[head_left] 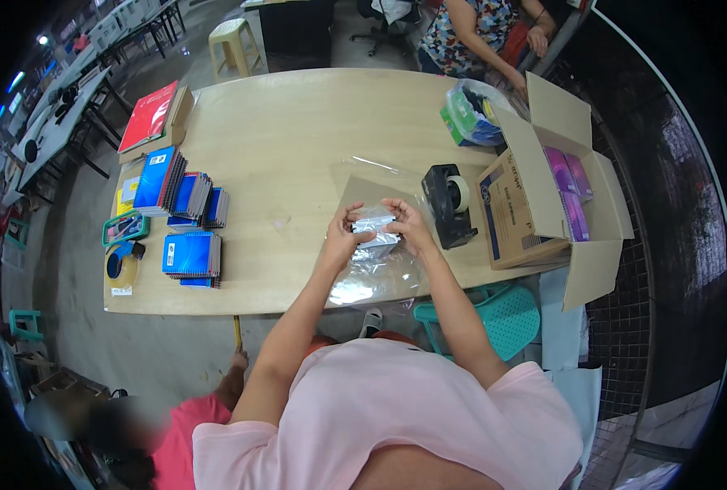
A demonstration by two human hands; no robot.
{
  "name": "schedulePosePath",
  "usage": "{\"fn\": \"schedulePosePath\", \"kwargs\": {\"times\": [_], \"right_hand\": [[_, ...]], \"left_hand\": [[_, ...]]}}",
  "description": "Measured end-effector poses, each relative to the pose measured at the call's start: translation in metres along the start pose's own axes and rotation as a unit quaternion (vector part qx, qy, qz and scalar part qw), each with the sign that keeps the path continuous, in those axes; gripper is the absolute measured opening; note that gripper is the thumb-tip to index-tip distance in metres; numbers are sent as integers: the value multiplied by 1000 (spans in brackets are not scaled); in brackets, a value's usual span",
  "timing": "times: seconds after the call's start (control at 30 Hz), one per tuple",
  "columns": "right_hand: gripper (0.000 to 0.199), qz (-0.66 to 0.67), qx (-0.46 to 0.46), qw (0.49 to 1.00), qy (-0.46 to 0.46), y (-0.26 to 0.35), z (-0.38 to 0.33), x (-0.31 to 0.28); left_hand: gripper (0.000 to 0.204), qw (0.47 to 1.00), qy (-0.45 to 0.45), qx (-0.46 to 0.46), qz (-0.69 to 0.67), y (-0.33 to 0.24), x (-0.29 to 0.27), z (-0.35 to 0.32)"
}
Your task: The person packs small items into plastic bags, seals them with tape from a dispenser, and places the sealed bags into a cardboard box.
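Observation:
Between my two hands, over the table near its front edge, is a small packet (374,235) in shiny clear plastic, pale with dark bits along its sides. Its contents are too small to name. My left hand (344,234) pinches its left side, and my right hand (413,228) grips the right, both thumbs lying on top. Under and around the hands spreads loose clear plastic (380,282). A greyish flat piece (366,190) lies just beyond them. To the right of my right hand stands a black tape dispenser (448,208) with a roll of tape.
Blue spiral notebooks (190,253) are stacked at the left, with red books (149,114) behind and a tape roll (120,260) nearby. An open cardboard box (515,216) holds purple boxes at the right, beside a plastic bag (474,113). Another person (470,33) sits across; a green stool (506,318) stands below.

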State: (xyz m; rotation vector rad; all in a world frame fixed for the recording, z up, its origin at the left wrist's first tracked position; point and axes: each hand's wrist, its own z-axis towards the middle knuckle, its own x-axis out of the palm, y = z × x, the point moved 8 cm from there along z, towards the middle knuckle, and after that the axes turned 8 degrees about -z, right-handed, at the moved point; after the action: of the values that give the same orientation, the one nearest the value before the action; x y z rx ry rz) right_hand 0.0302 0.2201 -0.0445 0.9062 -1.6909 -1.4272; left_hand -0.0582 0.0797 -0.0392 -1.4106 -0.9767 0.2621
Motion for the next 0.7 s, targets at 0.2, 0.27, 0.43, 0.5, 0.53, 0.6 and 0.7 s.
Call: {"fn": "schedulePosePath", "kwargs": {"times": [0.2, 0.27, 0.43, 0.5, 0.53, 0.6, 0.7], "right_hand": [[37, -117, -77, 990, 4, 24, -1, 2], [28, -216, -161, 963, -23, 37, -8, 4], [20, -325, -253, 910, -51, 52, -40, 12], [21, -395, -285, 871, -64, 60, -48, 14], [22, -430, -300, 849, -70, 66, -53, 15], [23, -418, -294, 857, -64, 80, -63, 6], [26, -361, -254, 857, -267, 79, -71, -83]], "left_hand": [[38, 1000, -16, -17, -7, 14, 1, 0], [31, 999, -27, 24, -11, 10, 0, -2], [23, 997, -38, 65, 21, 7, 4, -9], [21, 995, -43, 78, 33, 11, 6, -9], [20, 995, -46, 78, 41, 12, 3, -9], [21, 991, -64, 102, 67, 9, -2, -11], [18, 989, -99, 104, 36, 21, -16, -10]]}}
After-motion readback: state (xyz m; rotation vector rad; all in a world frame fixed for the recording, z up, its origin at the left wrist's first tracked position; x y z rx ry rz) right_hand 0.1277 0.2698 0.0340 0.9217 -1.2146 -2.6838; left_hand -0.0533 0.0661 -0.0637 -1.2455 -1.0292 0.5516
